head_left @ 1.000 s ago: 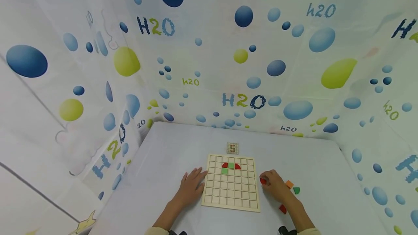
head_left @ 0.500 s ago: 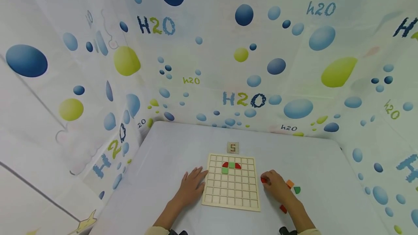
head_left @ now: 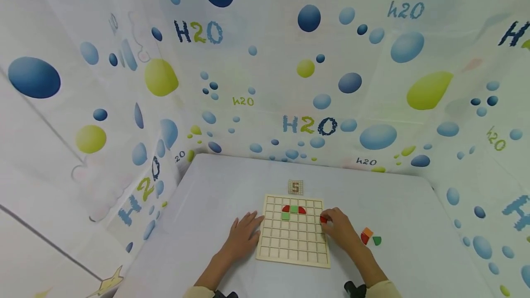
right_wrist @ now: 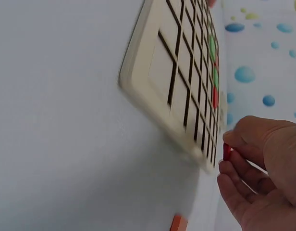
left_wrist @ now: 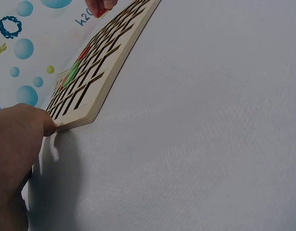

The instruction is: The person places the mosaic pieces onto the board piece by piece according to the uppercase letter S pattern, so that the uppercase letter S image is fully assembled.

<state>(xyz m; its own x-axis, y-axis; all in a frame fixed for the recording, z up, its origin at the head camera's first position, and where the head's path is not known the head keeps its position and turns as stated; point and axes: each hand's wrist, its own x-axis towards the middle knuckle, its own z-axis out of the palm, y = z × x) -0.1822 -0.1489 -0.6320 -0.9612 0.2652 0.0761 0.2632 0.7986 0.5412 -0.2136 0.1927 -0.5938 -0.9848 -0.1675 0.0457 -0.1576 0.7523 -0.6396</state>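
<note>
Right hand (head_left: pixel 338 225) shifts left to pale wooden grid board (head_left: pixel 292 255) | its grip pinches small red piece (head_left: pixel 323 219) | left hand (head_left: pixel 243 233) straight-fingered, touching board

I see two pale beige sleeves (head_left: pixel 383 289), and just beside the end of each, a chunky black device (head_left: pixel 355 289).

Red piece (right_wrist: pixel 227 152) partly behind fingers (right_wrist: pixel 251 174)
</note>
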